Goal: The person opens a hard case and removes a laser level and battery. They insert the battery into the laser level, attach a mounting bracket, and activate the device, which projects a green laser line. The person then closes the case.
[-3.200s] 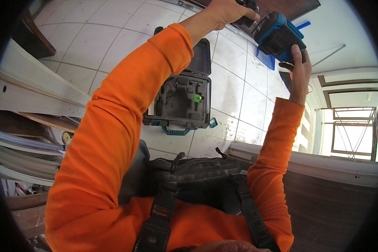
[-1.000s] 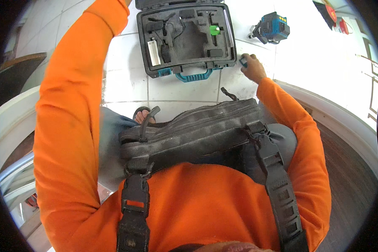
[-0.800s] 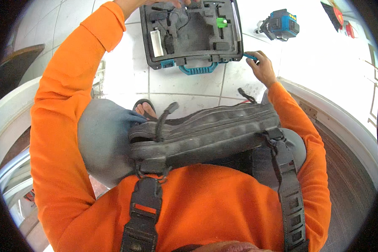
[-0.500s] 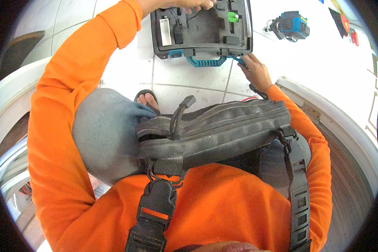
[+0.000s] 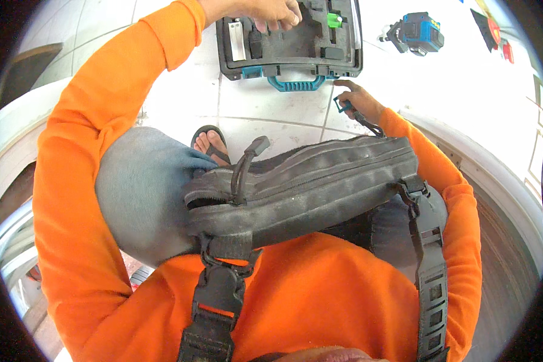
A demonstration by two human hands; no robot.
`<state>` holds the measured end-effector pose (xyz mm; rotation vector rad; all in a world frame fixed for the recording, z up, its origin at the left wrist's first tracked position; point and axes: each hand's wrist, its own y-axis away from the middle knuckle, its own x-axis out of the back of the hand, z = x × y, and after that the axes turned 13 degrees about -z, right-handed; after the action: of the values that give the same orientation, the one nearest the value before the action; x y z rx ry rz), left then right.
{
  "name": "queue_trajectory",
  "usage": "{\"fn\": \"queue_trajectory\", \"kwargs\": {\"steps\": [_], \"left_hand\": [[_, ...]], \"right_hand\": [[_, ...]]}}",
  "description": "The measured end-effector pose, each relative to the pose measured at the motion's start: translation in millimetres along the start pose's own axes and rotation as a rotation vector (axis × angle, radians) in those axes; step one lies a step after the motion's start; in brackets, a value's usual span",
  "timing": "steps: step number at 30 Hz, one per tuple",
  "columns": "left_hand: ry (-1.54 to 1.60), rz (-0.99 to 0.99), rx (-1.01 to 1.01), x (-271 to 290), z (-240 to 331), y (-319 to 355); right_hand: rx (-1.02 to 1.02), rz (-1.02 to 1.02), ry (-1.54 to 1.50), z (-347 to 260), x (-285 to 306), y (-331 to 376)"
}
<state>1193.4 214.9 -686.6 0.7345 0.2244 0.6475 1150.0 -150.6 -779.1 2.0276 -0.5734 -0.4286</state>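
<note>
Just ahead of the person, a black foam-lined case [image 5: 283,65] lies open on the white tiled floor [image 5: 259,108], its teal handle [image 5: 295,85] facing the knees. A bright green piece [image 5: 334,20] and a pale strip [image 5: 238,41] sit in its foam. The left hand [image 5: 274,12] is over the case, fingers bent downward; whether they grip anything, I cannot tell. Near the case's front right corner, the right hand [image 5: 363,101] pinches a small teal frame [image 5: 346,108] between thumb and curled fingers, index finger stretched toward the case. Beyond, to the right, a blue-and-black device [image 5: 421,34] stands on the floor. Closer in, a black bag [image 5: 301,187] crosses the lap, behind a sandalled foot [image 5: 211,143].
</note>
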Motion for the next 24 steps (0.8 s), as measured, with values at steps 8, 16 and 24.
{"fn": "queue_trajectory", "kwargs": {"steps": [8, 16, 24], "left_hand": [[-0.234, -0.047, 0.041, 1, -11, 25], [-0.915, 0.129, 0.034, -71, -57, 23], [-1.013, 0.465, -0.266, -130, -99, 33]], "right_hand": [[0.038, -0.085, -0.205, -6, 1, -1], [0.12, -0.141, -0.4, -22, 23, 15], [0.171, -0.072, -0.207, -31, 30, 14]]}}
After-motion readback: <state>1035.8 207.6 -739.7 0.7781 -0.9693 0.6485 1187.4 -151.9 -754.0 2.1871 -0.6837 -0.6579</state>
